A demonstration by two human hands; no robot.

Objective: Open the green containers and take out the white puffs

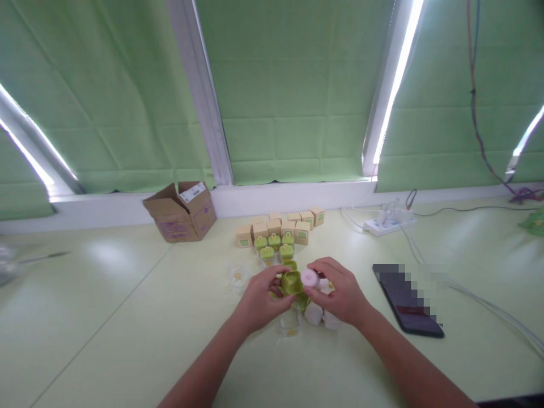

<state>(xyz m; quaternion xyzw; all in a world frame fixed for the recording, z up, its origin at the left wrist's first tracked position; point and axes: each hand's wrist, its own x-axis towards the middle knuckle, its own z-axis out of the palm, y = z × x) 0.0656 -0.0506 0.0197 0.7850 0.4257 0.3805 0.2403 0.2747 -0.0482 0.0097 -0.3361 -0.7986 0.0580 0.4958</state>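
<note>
Green case [292,281] sat pinched in left hand [259,300], mid-table; right hand [340,294] clamped a pink cap [310,277] against it. Boxes [278,226] behind, phone [408,300] right, bare table [106,317] left.

A cardboard box [181,211] sits back left, small boxes [280,225] centre, a phone [408,300] right, on the table [106,317].
</note>
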